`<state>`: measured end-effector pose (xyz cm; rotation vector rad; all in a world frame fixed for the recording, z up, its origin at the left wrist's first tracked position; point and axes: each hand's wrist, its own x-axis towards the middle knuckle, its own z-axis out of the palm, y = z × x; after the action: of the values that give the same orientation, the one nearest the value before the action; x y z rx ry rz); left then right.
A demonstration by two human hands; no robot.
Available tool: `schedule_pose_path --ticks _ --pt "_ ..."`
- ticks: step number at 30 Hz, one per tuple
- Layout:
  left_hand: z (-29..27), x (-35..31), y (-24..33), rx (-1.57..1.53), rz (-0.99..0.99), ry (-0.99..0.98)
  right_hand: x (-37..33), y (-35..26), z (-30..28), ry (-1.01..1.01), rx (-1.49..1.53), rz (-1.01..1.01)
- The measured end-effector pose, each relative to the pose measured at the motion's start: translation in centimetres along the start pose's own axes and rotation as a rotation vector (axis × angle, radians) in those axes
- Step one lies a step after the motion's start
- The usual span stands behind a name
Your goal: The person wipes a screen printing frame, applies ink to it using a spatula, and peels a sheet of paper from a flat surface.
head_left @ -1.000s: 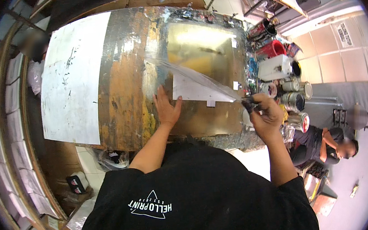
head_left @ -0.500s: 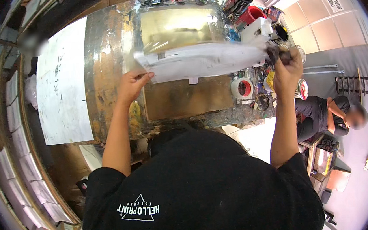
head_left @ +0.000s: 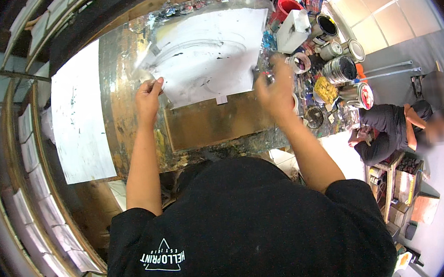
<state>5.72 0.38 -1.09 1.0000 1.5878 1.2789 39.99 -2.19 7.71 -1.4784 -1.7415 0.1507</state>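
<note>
A large white sheet of paper [head_left: 198, 55] with grey and black smears lies spread over the middle of the worktable [head_left: 123, 57]. At its near left corner my left hand [head_left: 147, 98] is closed, thumb and fingertips pinching the edge; that corner is blurred. My right hand [head_left: 277, 91] is over the sheet's right edge, smeared by motion, so its fingers cannot be made out. A small dark thing [head_left: 255, 73] shows beside the right fingers; its kind is unclear. Just below the sheet's near edge lies a brown flat panel [head_left: 215, 126], with a small pale tab [head_left: 221, 100] between them.
Along the table's right side stand a white jug [head_left: 293, 31], a red tub [head_left: 288, 6], several paint cans [head_left: 339, 69] and a yellow sponge [head_left: 326, 90]. Another white sheet [head_left: 79, 112] covers the left end. Racks [head_left: 51, 192] stand at left. A person [head_left: 392, 127] sits at right.
The sheet, held up and bowed before, now lies flatter and farther away, covering the gold-coloured panel. My right hand has moved left and inward; my left hand stays near the sheet's left corner.
</note>
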Motion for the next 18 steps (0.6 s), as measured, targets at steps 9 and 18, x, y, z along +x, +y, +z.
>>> schedule_pose_path --ticks 9,18 --pt "0.2 -1.3 2.1 0.119 -0.008 -0.001 -9.6 4.0 14.5 -0.655 -0.071 0.509" --pt "-0.9 -1.3 -0.2 -0.057 0.058 -0.071 -10.7 5.3 17.5 -0.634 -0.093 0.52"
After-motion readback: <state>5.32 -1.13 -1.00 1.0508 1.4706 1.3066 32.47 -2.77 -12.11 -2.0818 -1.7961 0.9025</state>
